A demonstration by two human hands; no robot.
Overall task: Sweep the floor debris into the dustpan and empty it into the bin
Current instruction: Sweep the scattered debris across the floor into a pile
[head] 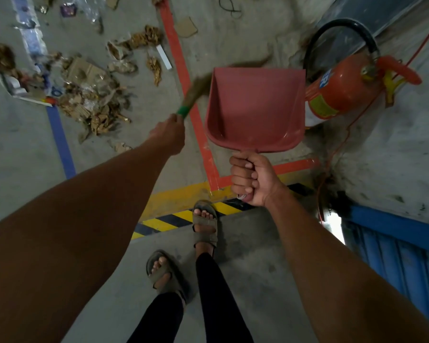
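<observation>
Left arm: bare, stretched out forward and a little to the right.
Left hand (169, 133): fingers closed around something it holds.
Right arm: bare, reaching forward.
Right hand (252, 179): a tight fist around a handle, knuckles facing left.
Feet: in sandals, one ahead of the other.

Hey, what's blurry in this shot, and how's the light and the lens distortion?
In the head view, the broom held by the left hand is smeared with motion blur, while the dustpan gripped by the right hand stays sharp; lighting is dim and flat, with mild glare on the fire extinguisher; the wide lens bends the floor tape lines and stretches the forearms.
</observation>
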